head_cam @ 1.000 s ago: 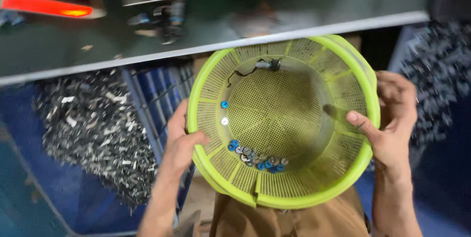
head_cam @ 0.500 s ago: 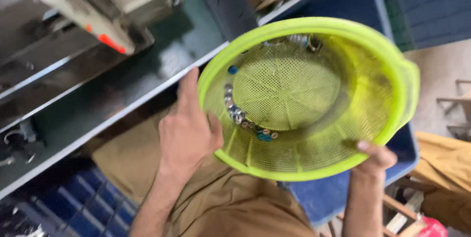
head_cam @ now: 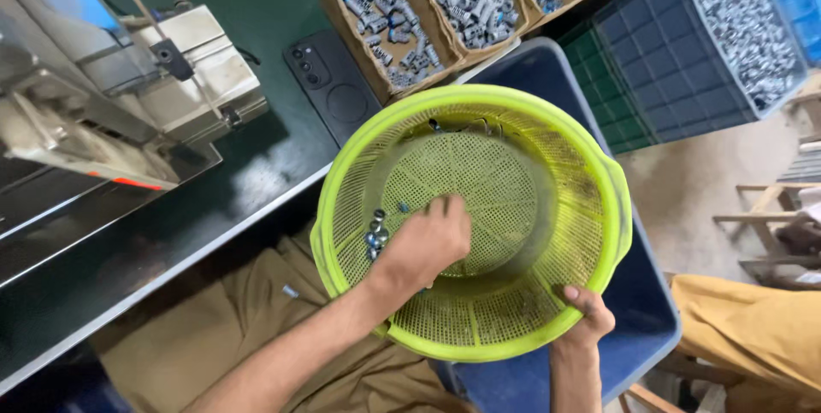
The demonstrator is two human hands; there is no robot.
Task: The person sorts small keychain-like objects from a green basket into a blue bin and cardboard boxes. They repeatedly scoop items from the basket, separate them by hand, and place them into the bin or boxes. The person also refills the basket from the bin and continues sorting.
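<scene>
A lime-green perforated plastic basket [head_cam: 479, 98] is tilted over my lap. My left hand [head_cam: 423, 246] reaches inside it, fingers curled against the mesh floor; whether it holds anything is hidden. A few small metal and blue parts [head_cam: 375, 233] lie in the basket just left of that hand, and more sit by the far wall [head_cam: 462, 126]. My right hand [head_cam: 583, 315] grips the basket's near rim from below, thumb over the edge.
A dark green table [head_cam: 256, 182] carries a grey machine [head_cam: 128, 97], a black phone [head_cam: 329, 88] and cardboard boxes [head_cam: 402, 20] of small grey parts. A blue tub [head_cam: 650, 310] sits under the basket. A dark crate of metal pieces [head_cam: 735, 11] stands far right.
My left hand left the basket's outer side and went inside it. The right hand stays on the rim. My view swung, bringing the table, boxes and phone into sight.
</scene>
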